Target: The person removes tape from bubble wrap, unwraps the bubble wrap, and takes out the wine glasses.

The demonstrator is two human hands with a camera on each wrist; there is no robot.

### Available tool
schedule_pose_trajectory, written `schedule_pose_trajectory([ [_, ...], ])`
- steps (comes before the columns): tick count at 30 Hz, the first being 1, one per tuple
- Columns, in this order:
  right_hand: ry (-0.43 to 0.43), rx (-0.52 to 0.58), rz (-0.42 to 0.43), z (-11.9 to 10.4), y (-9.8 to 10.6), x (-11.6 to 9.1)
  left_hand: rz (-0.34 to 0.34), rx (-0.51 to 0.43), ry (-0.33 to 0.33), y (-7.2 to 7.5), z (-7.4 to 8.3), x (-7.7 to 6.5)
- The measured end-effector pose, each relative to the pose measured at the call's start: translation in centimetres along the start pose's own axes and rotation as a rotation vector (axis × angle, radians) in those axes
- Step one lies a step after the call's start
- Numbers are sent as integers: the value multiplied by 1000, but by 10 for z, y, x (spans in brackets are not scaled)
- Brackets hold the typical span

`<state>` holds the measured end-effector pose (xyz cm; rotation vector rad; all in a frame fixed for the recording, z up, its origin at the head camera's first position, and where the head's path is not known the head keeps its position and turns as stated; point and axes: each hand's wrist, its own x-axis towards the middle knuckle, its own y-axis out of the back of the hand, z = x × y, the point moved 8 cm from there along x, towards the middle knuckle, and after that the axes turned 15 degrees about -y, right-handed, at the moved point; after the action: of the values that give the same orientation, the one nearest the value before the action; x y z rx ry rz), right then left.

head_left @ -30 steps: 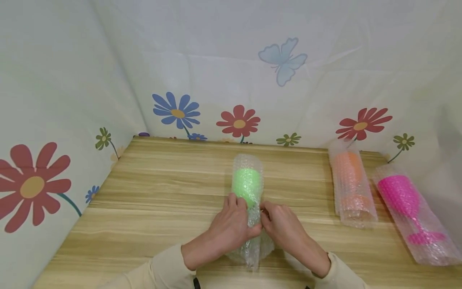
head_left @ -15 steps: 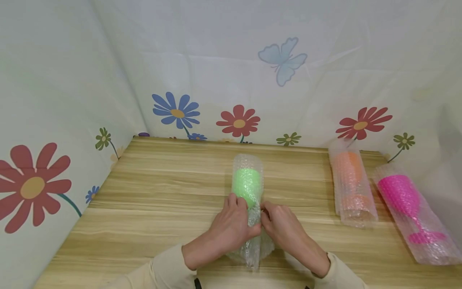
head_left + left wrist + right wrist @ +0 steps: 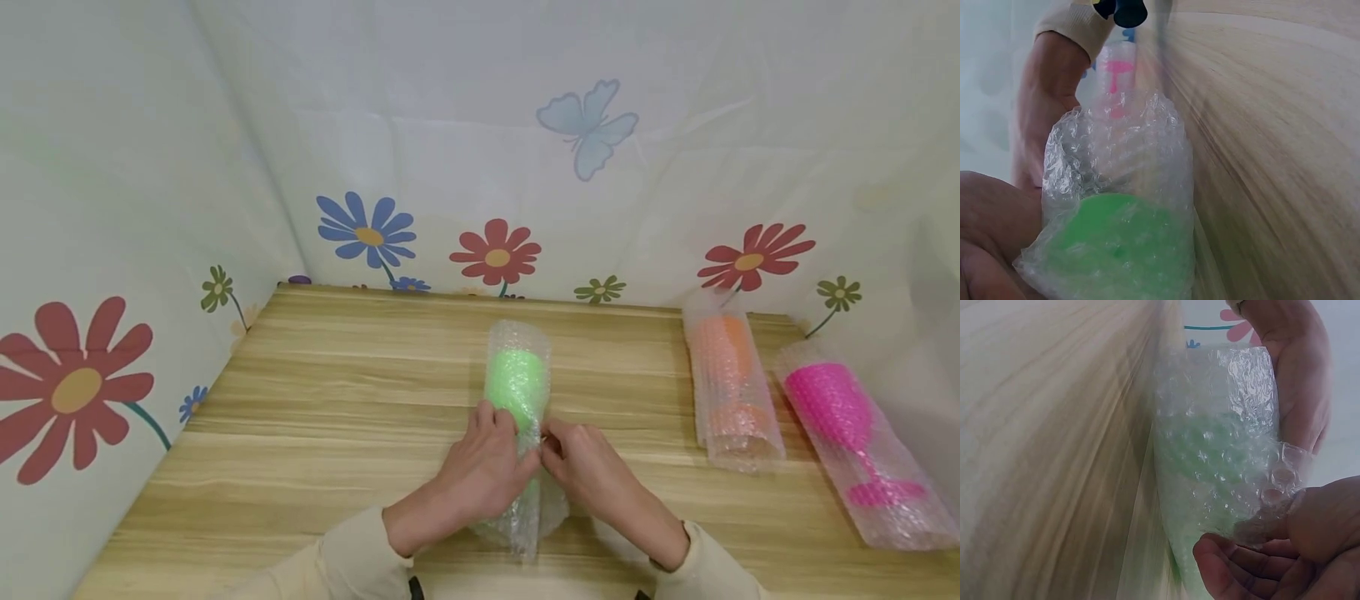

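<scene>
A green goblet (image 3: pixel 517 377) lies rolled in clear bubble wrap (image 3: pixel 519 333) at the middle of the table, its bowl pointing to the back wall. My left hand (image 3: pixel 480 473) grips the roll below the bowl from the left, with the thumb across its top. From the right, my right hand (image 3: pixel 591 462) pinches the loose edge of the wrap. In the right wrist view that edge (image 3: pixel 1285 472) stands up between the right thumb and fingers (image 3: pixel 1216 562). The goblet's stem is mostly hidden by hands and wrap.
To the right lie two other bubble-wrapped goblets, an orange one (image 3: pixel 727 350) and a pink one (image 3: pixel 832 400). The wood-grain table (image 3: pixel 337 375) meets a flower-printed white curtain (image 3: pixel 420 150) at the back and sides.
The wrapped green goblet has shifted slightly right. My left thumb has moved a little up along the roll towards the bowl. My right hand keeps its pinch in nearly the same place.
</scene>
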<state>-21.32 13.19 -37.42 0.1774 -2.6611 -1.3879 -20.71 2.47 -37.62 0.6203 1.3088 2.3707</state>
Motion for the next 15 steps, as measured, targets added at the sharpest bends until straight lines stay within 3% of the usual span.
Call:
schedule_pose_trajectory([
  [7,-32,20,-45,-1,-3,1,22,4,12,-1,-1,0],
  [12,-71,33,-43,1,-4,0,44,9,36,-2,-2,0],
  [15,-54,8,-20,0,-3,0,43,6,43,-3,-2,1],
])
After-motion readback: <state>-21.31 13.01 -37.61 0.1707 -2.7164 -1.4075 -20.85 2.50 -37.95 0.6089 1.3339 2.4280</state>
